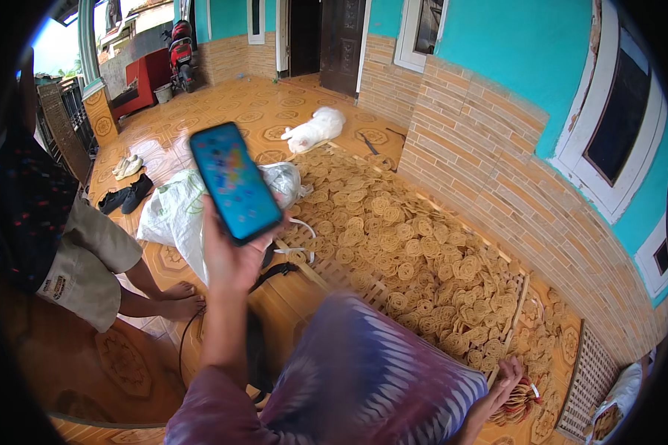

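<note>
The left hand grips a flat, glossy, round-cornered phone, its colourful screen blurred, in front of the left edge of a woven slatted tray heaped with rough tan coils. By the tray's lower right corner, the right hand, fingers bent, partly covers a stringy red-and-tan bundle; I cannot tell whether it grasps it. Smooth patterned cloth hides the tray's near edge.

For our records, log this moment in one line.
left hand: holding phone | right hand: near bundle | coils: spread across rack | white animal: lying beyond coils
</note>
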Available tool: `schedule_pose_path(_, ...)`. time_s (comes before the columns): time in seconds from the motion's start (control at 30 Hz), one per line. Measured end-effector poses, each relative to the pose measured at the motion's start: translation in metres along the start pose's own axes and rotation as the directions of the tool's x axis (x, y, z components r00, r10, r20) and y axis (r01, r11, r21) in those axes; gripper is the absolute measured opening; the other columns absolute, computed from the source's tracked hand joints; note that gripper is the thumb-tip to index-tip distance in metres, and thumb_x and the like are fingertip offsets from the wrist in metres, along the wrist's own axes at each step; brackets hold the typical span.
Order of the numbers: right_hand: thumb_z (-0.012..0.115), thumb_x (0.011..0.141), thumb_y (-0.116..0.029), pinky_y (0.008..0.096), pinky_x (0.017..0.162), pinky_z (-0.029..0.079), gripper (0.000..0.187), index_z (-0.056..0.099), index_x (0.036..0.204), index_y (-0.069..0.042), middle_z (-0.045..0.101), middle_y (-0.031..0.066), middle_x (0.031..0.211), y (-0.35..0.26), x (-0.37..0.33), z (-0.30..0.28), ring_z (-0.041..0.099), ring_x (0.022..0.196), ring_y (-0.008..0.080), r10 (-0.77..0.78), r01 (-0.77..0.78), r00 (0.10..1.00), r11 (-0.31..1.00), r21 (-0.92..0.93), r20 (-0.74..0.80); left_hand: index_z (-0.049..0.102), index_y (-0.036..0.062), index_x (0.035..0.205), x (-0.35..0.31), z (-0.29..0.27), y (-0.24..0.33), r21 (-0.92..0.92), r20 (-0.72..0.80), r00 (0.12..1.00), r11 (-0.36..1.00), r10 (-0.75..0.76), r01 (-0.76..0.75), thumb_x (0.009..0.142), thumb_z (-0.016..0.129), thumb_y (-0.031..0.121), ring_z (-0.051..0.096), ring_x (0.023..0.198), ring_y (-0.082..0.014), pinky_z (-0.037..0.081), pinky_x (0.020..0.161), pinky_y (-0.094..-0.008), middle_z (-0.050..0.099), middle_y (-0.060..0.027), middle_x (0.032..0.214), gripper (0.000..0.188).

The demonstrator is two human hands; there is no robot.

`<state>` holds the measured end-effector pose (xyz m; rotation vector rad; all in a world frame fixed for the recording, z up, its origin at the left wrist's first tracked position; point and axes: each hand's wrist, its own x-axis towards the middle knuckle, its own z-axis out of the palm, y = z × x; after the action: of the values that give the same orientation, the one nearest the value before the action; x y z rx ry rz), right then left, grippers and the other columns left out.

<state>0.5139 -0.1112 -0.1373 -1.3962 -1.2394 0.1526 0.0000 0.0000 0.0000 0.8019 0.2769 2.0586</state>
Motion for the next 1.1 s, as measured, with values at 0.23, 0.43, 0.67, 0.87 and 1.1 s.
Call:
schedule_pose_path(0.23,0.034,0.112,-0.032,0.0397,0.098,0.049,0.047,0.062,0.115,0.005,0.057,0.0173,0.127,0.039,-0.010,0.034,0.061,0.110,0.0266,0.213,-0.221,0.971,0.973,0.066,0.108,0.044,0.0088,0.147,0.025,-0.065,0.094,0.111,0.001,0.937,0.931,0.351,-0.349,0.104,0.049,0.049,0.058,0.123,-0.0431,0.043,0.108,-0.0664,0.058,-0.0167,0.138,0.059)
schedule_pose_path(0.43,0.036,0.112,-0.032,0.0374,0.094,0.050,0.045,0.064,0.112,0.003,0.057,0.0161,0.126,0.045,-0.005,0.037,0.061,0.110,0.0244,0.232,-0.241,0.960,0.970,0.038,0.157,0.049,0.0040,0.142,0.040,-0.105,0.133,0.040,0.095,0.935,0.938,0.341,-0.346,0.101,0.055,0.039,0.054,0.126,-0.0457,0.039,0.111,-0.0656,0.056,-0.0217,0.139,0.055)
schedule_pose_path(0.67,0.039,0.112,-0.036,0.0362,0.092,0.053,0.046,0.064,0.115,0.002,0.059,0.0132,0.127,0.056,-0.009,0.039,0.065,0.098,0.0214,0.248,-0.265,0.954,0.960,0.089,0.168,0.047,0.0046,0.146,0.066,-0.116,0.111,-0.034,0.312,0.914,0.965,0.259,-0.262,0.102,0.054,0.041,0.054,0.128,-0.0441,0.043,0.108,-0.0632,0.054,-0.0201,0.143,0.057)
schedule_pose_path(0.87,0.040,0.112,-0.034,0.0348,0.090,0.053,0.045,0.064,0.114,0.003,0.058,0.0136,0.128,0.058,-0.008,0.040,0.065,0.097,0.0206,0.267,-0.289,0.940,0.954,0.082,0.211,0.033,0.0118,0.155,0.094,-0.085,0.073,0.199,0.090,0.861,0.838,0.500,-0.508,0.103,0.052,0.046,0.042,0.141,-0.0438,0.038,0.113,-0.0667,0.044,-0.0197,0.153,0.065)
schedule_pose_path(1.1,0.042,0.110,-0.031,0.0343,0.087,0.051,0.040,0.065,0.111,0.001,0.057,0.0136,0.120,0.064,-0.004,0.051,0.060,0.096,0.0202,0.311,-0.343,0.915,0.935,0.091,0.258,0.064,0.0018,0.123,0.105,-0.209,-0.112,0.928,0.012,1.000,0.373,-0.008,-0.008,0.105,0.047,0.015,0.059,0.088,-0.0155,0.049,0.081,-0.0339,0.066,-0.0059,0.099,0.028)
